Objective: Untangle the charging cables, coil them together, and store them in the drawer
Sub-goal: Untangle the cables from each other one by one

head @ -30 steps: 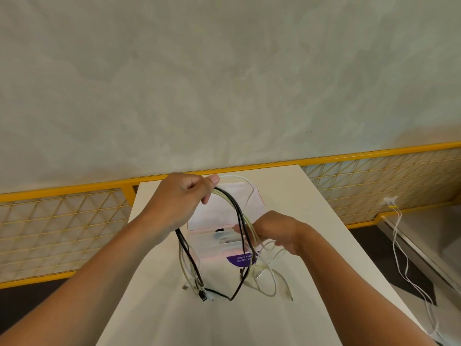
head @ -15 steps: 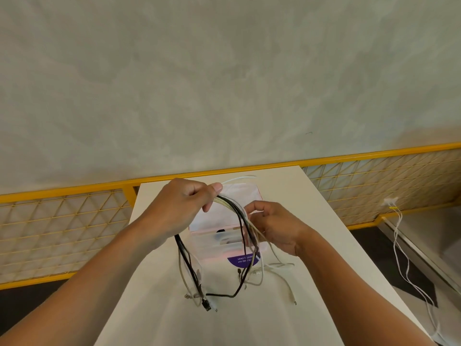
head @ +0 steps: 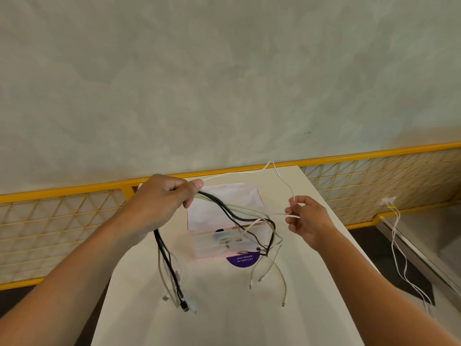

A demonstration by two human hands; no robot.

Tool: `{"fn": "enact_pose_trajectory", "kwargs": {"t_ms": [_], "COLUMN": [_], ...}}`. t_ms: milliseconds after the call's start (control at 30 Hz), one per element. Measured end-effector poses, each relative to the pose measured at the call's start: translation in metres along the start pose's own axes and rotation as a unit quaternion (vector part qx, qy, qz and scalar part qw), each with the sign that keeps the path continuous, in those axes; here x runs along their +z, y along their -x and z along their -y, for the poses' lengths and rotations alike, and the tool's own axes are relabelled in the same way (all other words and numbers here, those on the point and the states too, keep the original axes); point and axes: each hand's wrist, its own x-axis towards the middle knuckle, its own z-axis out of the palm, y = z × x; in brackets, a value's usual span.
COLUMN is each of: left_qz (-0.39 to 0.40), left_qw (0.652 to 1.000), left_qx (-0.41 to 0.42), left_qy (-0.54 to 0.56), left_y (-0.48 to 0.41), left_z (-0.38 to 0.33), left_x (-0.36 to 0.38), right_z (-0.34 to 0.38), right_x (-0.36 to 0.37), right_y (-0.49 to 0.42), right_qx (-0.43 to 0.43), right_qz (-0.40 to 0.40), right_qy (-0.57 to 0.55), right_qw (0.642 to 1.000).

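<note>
A: The bundle of charging cables (head: pixel 224 208) is gripped in the closed left hand (head: pixel 162 203), held above the worktop (head: pixel 224 320), ends dangling. One white cable (head: pixel 282 176) is pinched between the fingertips of the right hand (head: pixel 306 221) and drawn up and away.

B: A snag could be risked: if the white strand is pulled hard where it crosses the black one, a knot may be tightened. The box could also be caught by the hanging plugs.

A: The translucent drawer box (head: pixel 224 243) is seen beneath the cables. Small dark and pale items can be made out inside; what they are cannot be told.
</note>
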Motion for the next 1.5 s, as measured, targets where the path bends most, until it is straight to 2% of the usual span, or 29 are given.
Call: {"fn": "enact_pose_trajectory", "kwargs": {"t_ms": [300,467,600,733,867,1033,1167,1367,1500], "left_qz": [-0.006,0.002,0.008,0.0,-0.021,-0.036,-0.046,-0.032,-0.022], "left_qw": [1.0,1.0,1.0,1.0,0.998,0.995,0.994,0.995,0.997], "left_qx": [-0.017,-0.024,-0.024,-0.019,-0.012,-0.01,-0.009,-0.004,-0.003], "left_qy": [0.021,0.018,0.013,0.021,0.055,0.091,0.102,0.094,0.08], "left_y": [-0.006,-0.003,-0.002,-0.003,-0.004,-0.005,-0.008,-0.013,-0.014], "left_z": [0.004,0.005,0.005,0.005,0.006,0.001,-0.003,-0.006,-0.009], "left_x": [-0.006,-0.012,-0.011,-0.009,-0.002,0.008,0.016,0.025,0.03], "right_z": [-0.001,0.005,0.011,0.015,0.009,-0.022,-0.055,-0.067,-0.031], "right_x": [-0.019,-0.026,-0.028,-0.03,-0.035,-0.046,-0.055,-0.053,-0.028], "right_y": [-0.016,-0.018,-0.018,-0.018,-0.019,-0.021,-0.02,-0.013,-0.001], "right_qx": [0.036,0.012,-0.055,-0.106,-0.123,-0.104,-0.071,-0.021,-0.08], "right_qz": [-0.127,-0.202,-0.25,-0.228,-0.207,-0.209,-0.161,-0.077,-0.034], "right_qy": [-0.044,-0.063,-0.055,-0.043,0.034,0.189,0.258,0.288,0.285], "right_qw": [0.99,0.977,0.965,0.967,0.97,0.954,0.95,0.954,0.955]}}
